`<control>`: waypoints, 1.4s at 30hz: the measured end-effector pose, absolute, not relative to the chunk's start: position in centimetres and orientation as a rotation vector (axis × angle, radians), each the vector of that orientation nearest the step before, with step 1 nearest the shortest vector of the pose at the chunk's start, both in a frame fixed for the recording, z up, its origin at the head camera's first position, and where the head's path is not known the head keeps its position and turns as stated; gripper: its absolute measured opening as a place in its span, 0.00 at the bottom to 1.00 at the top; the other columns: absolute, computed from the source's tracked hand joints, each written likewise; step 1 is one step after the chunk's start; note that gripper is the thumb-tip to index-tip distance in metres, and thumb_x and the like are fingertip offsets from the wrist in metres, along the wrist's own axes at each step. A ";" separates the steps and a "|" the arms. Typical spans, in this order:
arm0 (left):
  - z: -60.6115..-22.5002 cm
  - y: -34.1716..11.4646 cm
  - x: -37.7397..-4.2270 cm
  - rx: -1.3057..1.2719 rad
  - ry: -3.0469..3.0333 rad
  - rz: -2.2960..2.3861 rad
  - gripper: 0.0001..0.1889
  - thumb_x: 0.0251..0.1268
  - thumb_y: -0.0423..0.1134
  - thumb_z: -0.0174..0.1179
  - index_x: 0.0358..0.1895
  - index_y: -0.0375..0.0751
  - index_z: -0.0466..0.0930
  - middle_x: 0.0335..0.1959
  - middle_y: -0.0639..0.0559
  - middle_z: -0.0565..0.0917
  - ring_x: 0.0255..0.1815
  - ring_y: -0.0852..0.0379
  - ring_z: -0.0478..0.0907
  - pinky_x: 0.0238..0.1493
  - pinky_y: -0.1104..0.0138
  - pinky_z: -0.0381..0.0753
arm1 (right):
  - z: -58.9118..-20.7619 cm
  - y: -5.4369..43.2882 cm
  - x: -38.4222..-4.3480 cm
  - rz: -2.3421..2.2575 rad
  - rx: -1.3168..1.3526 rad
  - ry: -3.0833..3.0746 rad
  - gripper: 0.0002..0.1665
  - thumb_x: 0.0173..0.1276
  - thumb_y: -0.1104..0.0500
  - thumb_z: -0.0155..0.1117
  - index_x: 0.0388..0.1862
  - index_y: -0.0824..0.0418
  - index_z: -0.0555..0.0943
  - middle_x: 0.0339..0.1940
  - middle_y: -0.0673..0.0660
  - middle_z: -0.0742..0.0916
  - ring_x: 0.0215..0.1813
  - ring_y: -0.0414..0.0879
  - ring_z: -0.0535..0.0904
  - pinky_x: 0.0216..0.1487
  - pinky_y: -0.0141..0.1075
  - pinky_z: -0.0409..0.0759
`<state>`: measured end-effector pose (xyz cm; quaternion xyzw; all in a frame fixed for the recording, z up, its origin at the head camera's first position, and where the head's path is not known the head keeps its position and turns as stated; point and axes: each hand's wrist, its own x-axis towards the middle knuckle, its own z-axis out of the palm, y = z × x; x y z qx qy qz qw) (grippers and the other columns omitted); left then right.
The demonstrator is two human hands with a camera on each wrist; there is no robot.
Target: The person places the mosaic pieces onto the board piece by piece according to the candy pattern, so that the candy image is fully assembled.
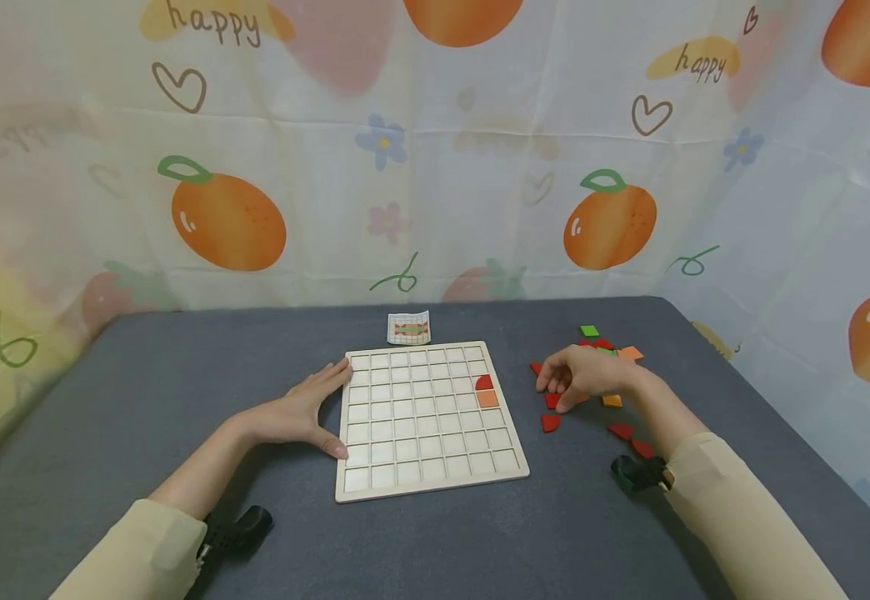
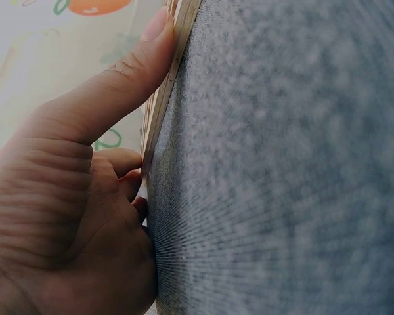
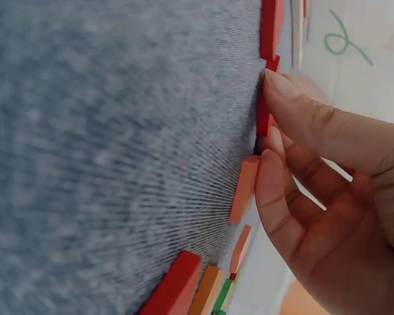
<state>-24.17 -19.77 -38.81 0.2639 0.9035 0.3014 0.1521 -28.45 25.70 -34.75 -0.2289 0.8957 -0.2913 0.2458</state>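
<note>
A pale wooden grid board (image 1: 435,487) lies on the grey table. My left hand (image 1: 296,415) is spread along its left edge, fingertips at the upper corner and thumb lower down; in the left wrist view the thumb (image 2: 128,75) rests on the rim. A red quarter-round tile (image 1: 484,382) and an orange square tile (image 1: 487,398) sit in cells near the board's right side. Right of the board, my right hand (image 1: 585,372) pinches a red tile (image 3: 264,108) between thumb and fingertips, low over the table. Another red tile (image 1: 550,423) lies just in front of it.
A small pattern card (image 1: 408,328) stands behind the board. Around my right hand lie loose tiles: a green one (image 1: 588,331), an orange one (image 1: 630,353), an amber one (image 1: 612,401) and several red ones (image 1: 620,431). A printed curtain (image 1: 480,167) hangs behind the table.
</note>
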 end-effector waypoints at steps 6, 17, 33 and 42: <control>-38.9 -19.7 -24.2 0.757 2.592 0.866 0.67 0.43 0.57 0.77 0.79 0.33 0.41 0.82 0.36 0.37 0.82 0.31 0.31 0.74 0.31 0.36 | -35.1 25.8 -28.6 -0.778 -0.648 2.471 0.17 0.56 0.66 0.76 0.45 0.65 0.83 0.36 0.59 0.84 0.38 0.45 0.79 0.37 0.34 0.81; -38.9 -19.8 -24.3 0.768 2.585 0.879 0.67 0.43 0.57 0.77 0.79 0.32 0.41 0.82 0.35 0.37 0.82 0.30 0.32 0.74 0.31 0.37 | -35.0 25.4 -28.6 -0.744 -0.629 2.514 0.14 0.55 0.65 0.76 0.41 0.64 0.84 0.34 0.58 0.86 0.35 0.44 0.81 0.36 0.36 0.81; -38.8 -19.7 -24.2 0.746 2.578 0.875 0.67 0.42 0.57 0.77 0.79 0.32 0.41 0.82 0.35 0.37 0.82 0.30 0.32 0.73 0.30 0.36 | -34.6 24.0 -28.9 -0.799 -0.705 2.540 0.08 0.60 0.59 0.74 0.35 0.59 0.83 0.31 0.53 0.85 0.33 0.44 0.78 0.39 0.36 0.79; -38.5 -19.5 -24.1 0.728 2.581 0.876 0.67 0.42 0.57 0.77 0.79 0.33 0.41 0.82 0.35 0.37 0.82 0.30 0.32 0.72 0.28 0.37 | -34.6 22.3 -28.6 -0.934 -0.780 2.410 0.11 0.65 0.60 0.69 0.46 0.58 0.84 0.34 0.55 0.83 0.35 0.44 0.78 0.41 0.36 0.78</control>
